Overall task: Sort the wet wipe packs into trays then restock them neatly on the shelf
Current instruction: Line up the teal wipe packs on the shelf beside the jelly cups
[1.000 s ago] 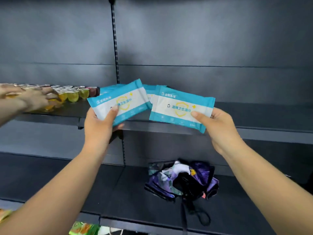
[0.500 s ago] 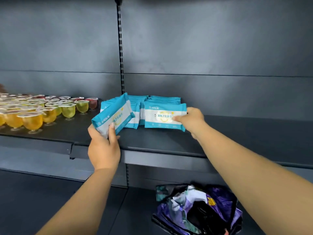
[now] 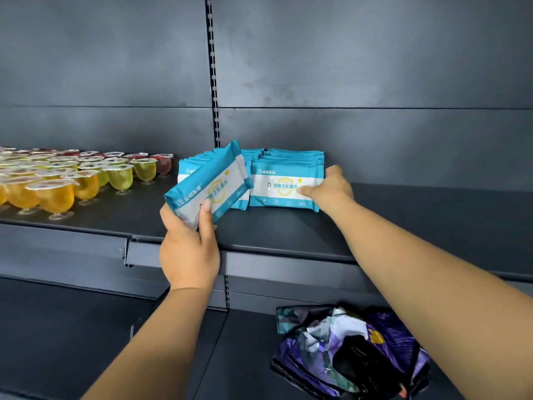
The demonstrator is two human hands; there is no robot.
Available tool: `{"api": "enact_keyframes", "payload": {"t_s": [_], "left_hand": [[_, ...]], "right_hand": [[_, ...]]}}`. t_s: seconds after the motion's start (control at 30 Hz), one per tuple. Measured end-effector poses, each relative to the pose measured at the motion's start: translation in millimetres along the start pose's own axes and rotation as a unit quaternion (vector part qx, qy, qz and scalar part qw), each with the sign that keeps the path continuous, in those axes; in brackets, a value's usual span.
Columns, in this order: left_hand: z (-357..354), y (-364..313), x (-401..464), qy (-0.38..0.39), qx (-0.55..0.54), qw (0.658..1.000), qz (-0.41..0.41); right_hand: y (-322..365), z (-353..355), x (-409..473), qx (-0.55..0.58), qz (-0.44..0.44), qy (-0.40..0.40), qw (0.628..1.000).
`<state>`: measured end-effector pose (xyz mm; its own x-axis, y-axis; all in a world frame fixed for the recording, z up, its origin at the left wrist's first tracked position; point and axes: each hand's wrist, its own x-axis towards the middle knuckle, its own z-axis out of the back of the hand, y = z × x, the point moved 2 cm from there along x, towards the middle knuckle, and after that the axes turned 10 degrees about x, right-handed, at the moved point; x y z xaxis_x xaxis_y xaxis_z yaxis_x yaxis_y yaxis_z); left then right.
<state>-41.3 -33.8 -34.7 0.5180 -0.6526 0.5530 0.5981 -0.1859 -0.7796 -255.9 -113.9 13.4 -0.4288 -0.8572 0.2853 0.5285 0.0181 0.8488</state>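
1. Dark matte metal shelf [image 3: 403,215], slotted upright behind.
2. Right hand [image 3: 331,192] has set its wet wipe pack [image 3: 284,187] upright at the row front, fingers still pinching its edge.
3. Left hand [image 3: 189,249] grips a tilted pack [image 3: 209,184], not yet placed.
4. Packs glossy, flat, soft film; jelly cups [image 3: 86,180] left; crumpled bag [image 3: 349,350] below.
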Motion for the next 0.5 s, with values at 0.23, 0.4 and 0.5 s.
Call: {"api": "enact_keyframes", "payload": {"t_s": [0.23, 0.4, 0.5], "left_hand": [[1.3, -0.1, 2.0, 0.018, 0.055, 0.997, -0.046], [-0.3, 1.2, 5.7, 0.052, 0.116, 0.987, -0.102], [-1.3, 2.0, 7.0, 0.049, 0.165, 0.975, -0.141]], "right_hand": [[55.1, 9.4, -50.5, 0.277, 0.109, 0.15, 0.943], [61.4, -0.1, -61.5, 0.177, 0.13, 0.275, 0.936], [50.3, 7.2, -56.1, 0.192, 0.092, 0.261, 0.942]]}}
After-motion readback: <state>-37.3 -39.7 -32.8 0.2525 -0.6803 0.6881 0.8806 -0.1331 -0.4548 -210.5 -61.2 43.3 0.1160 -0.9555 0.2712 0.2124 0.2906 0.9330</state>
